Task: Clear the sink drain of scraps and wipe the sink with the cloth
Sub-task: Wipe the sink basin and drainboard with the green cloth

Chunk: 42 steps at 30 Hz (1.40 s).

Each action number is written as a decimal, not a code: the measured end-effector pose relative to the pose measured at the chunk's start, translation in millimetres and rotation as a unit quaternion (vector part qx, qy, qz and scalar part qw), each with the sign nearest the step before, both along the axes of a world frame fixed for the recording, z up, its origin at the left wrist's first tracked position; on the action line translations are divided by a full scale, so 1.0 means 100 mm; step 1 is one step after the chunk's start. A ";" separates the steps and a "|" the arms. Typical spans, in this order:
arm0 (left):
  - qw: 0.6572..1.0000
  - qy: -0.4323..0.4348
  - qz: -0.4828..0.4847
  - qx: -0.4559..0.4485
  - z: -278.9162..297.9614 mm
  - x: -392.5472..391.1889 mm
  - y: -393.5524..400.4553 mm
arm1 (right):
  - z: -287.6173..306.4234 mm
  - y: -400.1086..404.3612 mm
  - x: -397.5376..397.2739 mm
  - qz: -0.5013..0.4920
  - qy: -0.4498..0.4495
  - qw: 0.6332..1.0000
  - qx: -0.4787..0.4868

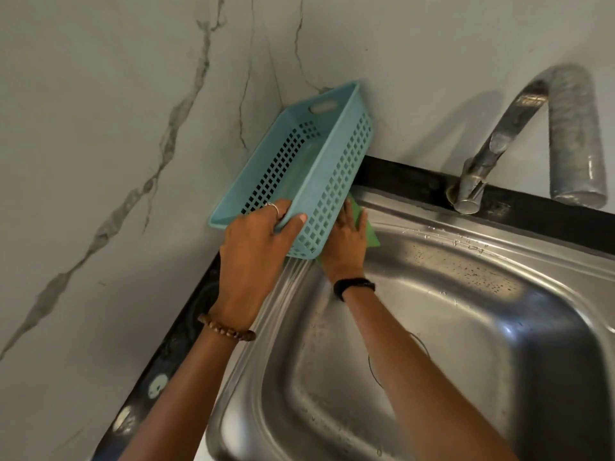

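A steel sink [466, 294] fills the lower right of the head view. My left hand [256, 251] grips the near rim of a light blue perforated basket [319, 168] and holds it tilted up off the sink's back left corner. Under the raised basket, my right hand [346, 241] presses a green cloth [371, 236] flat against the sink's ribbed rim with straight fingers. Most of the cloth is hidden by the hand and the basket. The drain [372, 364] is largely covered by my right forearm; only part of its ring shows.
A curved steel tap [519, 128] rises from the black counter strip [416, 181] behind the sink. Marble-patterned walls meet in the corner behind the basket. Water drops lie on the sink's far rim.
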<state>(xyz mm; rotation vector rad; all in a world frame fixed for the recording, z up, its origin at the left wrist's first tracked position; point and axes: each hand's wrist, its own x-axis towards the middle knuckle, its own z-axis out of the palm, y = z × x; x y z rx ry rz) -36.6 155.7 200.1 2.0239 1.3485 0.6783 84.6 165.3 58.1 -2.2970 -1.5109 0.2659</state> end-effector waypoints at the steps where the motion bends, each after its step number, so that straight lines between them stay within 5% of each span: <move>1: 1.000 0.000 0.000 -0.001 0.00 0.00 -0.01 | 0.01 -0.04 -0.11 -0.003 0.046 0.999 0.029; 4: 0.999 0.034 -0.007 0.011 -0.04 0.03 -0.03 | -0.03 -0.30 -0.30 0.041 0.119 0.987 0.101; 9: 0.991 0.126 -0.012 0.051 -0.13 0.12 -0.13 | -0.08 -0.30 -0.02 0.111 -0.047 0.992 0.024; 19: 0.972 0.221 0.018 0.078 -0.22 0.18 -0.18 | -0.12 -0.63 0.66 0.029 -0.222 0.974 -0.034; 27: 0.959 0.266 0.023 0.092 -0.36 0.19 -0.24 | -0.09 -1.20 0.86 -0.102 -0.107 0.989 -0.022; 30: 0.959 0.268 0.022 0.087 -0.39 0.20 -0.23 | -0.11 -0.77 0.62 -0.041 -0.112 0.993 0.009; 34: 0.974 0.207 0.021 0.089 -0.37 0.23 -0.26 | -0.08 -0.29 0.47 0.024 -0.112 0.993 0.020; 39: 0.946 -0.047 -0.128 0.295 -0.39 0.57 -0.48 | -0.09 -0.73 0.90 -0.001 -0.152 0.988 -0.012; 42: 0.953 -0.054 -0.225 0.197 -0.61 0.92 -0.57 | -0.05 -1.24 1.25 -0.072 -0.141 0.986 -0.041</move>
